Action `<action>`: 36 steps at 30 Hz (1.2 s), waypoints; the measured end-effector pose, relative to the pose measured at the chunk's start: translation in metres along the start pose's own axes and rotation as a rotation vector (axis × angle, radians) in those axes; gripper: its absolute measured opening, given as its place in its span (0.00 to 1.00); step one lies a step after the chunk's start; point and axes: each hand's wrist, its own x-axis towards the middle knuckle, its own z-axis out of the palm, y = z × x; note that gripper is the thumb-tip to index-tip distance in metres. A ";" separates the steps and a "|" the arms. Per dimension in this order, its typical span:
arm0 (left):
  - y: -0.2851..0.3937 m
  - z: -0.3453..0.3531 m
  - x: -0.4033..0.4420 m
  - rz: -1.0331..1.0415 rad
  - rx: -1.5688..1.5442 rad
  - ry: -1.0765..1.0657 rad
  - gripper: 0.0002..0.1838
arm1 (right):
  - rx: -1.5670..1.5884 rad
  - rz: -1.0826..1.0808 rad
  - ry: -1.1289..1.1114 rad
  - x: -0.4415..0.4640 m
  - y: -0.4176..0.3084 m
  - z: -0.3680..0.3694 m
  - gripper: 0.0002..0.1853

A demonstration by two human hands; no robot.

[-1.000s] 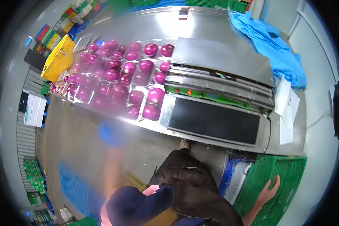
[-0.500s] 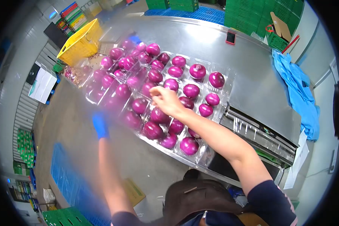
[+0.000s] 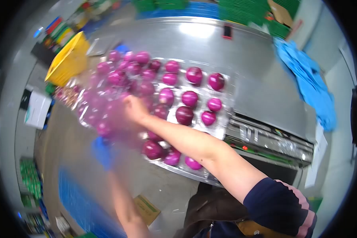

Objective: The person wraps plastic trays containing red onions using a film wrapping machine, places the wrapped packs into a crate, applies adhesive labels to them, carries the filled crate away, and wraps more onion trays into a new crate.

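Observation:
Purple-red onions [image 3: 190, 98] lie in clear plastic trays [image 3: 227, 95] set side by side on the steel table. My bare right hand [image 3: 135, 109] is over the middle-left trays, its fingers curled inward; what they hold, if anything, is hidden. The trays and onions around those fingers look smeared. My left hand [image 3: 102, 152], in a blue glove, is at the table's near-left edge, below the leftmost trays. Motion blurs its fingers, so I cannot make out its grip.
A yellow crate [image 3: 68, 59] stands at the table's far left, with onion scraps [image 3: 67, 95] near it. A film-wrapping machine [image 3: 269, 141] sits at the right. Toward the back lies a phone [image 3: 227, 31]; blue cloth [image 3: 303, 81] hangs at the right edge.
My right hand has moved left across the trays. My gloved left hand is slightly lower in view. The whole view has shifted, with the table appearing farther left.

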 end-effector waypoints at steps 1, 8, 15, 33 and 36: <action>0.033 0.001 -0.021 0.151 0.204 -0.041 0.08 | -0.076 0.165 -0.265 0.001 -0.024 -0.031 0.12; 0.111 0.119 -0.105 0.391 0.088 -0.544 0.06 | -0.091 0.247 0.006 -0.088 -0.083 -0.299 0.22; 0.134 0.342 -0.261 0.264 -0.158 -1.220 0.04 | -0.416 0.568 0.441 -0.187 -0.087 -0.524 0.23; 0.168 0.296 -0.287 1.870 0.541 -1.264 0.33 | -0.941 0.046 -0.465 -0.293 -0.097 -0.644 0.27; 0.147 0.271 -0.268 1.814 0.458 -1.193 0.24 | -0.536 0.113 -0.179 -0.311 -0.098 -0.632 0.10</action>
